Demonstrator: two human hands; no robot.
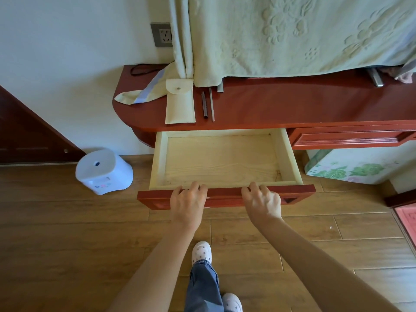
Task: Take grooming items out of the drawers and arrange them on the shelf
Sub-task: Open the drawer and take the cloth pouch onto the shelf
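Your left hand (188,200) and right hand (262,199) both grip the front of the open drawer (221,162), which looks empty, likely to close it.

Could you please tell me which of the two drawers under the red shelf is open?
The left drawer, pulled out and empty, both hands gripping its red front; the right drawer is shut.
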